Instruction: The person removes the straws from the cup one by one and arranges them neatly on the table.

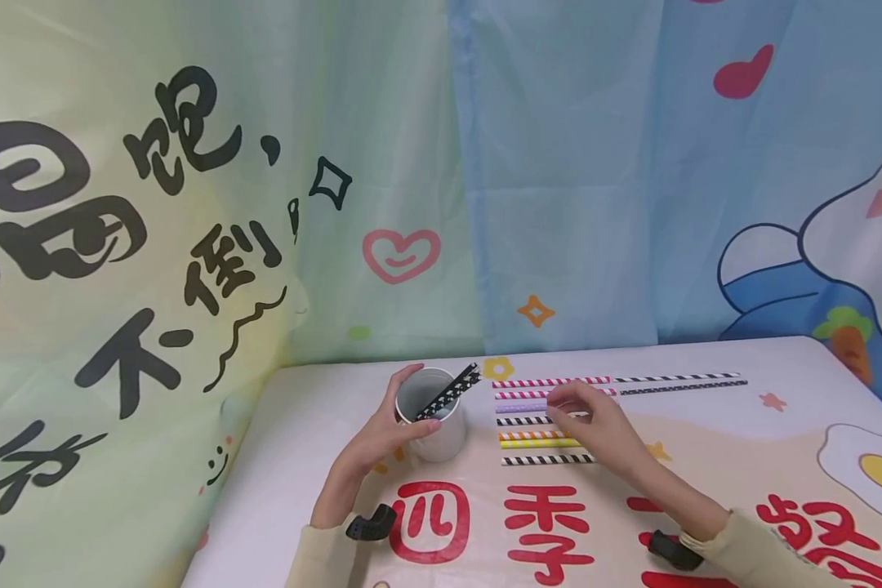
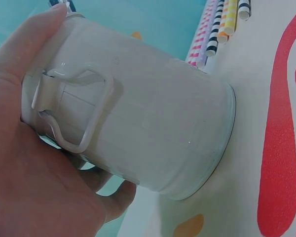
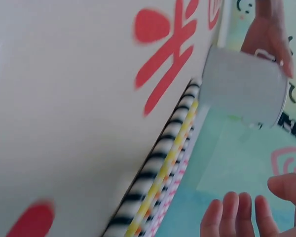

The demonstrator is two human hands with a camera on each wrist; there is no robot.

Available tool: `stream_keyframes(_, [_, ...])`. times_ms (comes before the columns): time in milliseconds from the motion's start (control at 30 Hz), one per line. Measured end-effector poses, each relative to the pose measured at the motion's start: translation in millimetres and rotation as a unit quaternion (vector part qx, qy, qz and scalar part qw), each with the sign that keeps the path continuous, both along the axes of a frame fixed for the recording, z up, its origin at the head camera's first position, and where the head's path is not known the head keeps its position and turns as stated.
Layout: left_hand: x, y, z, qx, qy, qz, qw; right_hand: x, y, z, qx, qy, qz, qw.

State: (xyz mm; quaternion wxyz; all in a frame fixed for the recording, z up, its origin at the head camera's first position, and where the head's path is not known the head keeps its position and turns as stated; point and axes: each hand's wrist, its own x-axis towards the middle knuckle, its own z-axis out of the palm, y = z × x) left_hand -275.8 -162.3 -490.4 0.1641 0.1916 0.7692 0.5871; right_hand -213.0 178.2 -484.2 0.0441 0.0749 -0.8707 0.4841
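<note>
My left hand (image 1: pixel 375 431) grips a white cup (image 1: pixel 444 445) near its rim, thumb on the near side and fingers round the far side. In the left wrist view, a looped white handle (image 2: pixel 100 112) shows on the cup. Black patterned straws (image 1: pixel 448 392) lean to the right inside it. My right hand (image 1: pixel 601 420) hovers over a row of paper straws, its fingers gently curved and thumb apart, holding nothing in the right wrist view. Below it lie red-striped straws (image 1: pixel 551 381), a lilac straw (image 1: pixel 518 407), a yellow straw (image 1: pixel 535 444) and a black-striped straw (image 1: pixel 544 461).
Farther right on the table lie a black-and-white striped straw (image 1: pixel 676 378) and a dark patterned straw (image 1: pixel 683 387). The tablecloth (image 1: pixel 706 457) carries red characters and a printed egg. A printed curtain (image 1: pixel 566 163) hangs behind the table.
</note>
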Motion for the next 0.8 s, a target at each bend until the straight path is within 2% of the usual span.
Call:
stream_keyframes(167, [0.2,-1,0.0,0.004,0.009,-0.001,1.0,1.7,-19,1.1,-0.074,-0.014,0.002,0.997])
stream_keyframes(333, [-1.0,-3,0.1,0.007,0.012,-0.002,0.9999,0.9,-43,3.9,-0.153,-0.059,-0.004,0.986])
stream_keyframes(500, [-0.2,-2,-0.3,0.007,0.009,-0.001,0.9999,-0.9,-66,6.4,-0.2,-0.091,0.009,0.976])
stream_keyframes(633, [0.5,0,-0.9,0.006,0.006,0.002,1.0,-3.6,-83,7.1,-0.217,-0.081,0.012,0.973])
stream_keyframes(800, [0.2,1,-1.1,0.005,0.008,0.004,0.9999,-10.4,-103,5.1,-0.241,-0.049,-0.003,0.969])
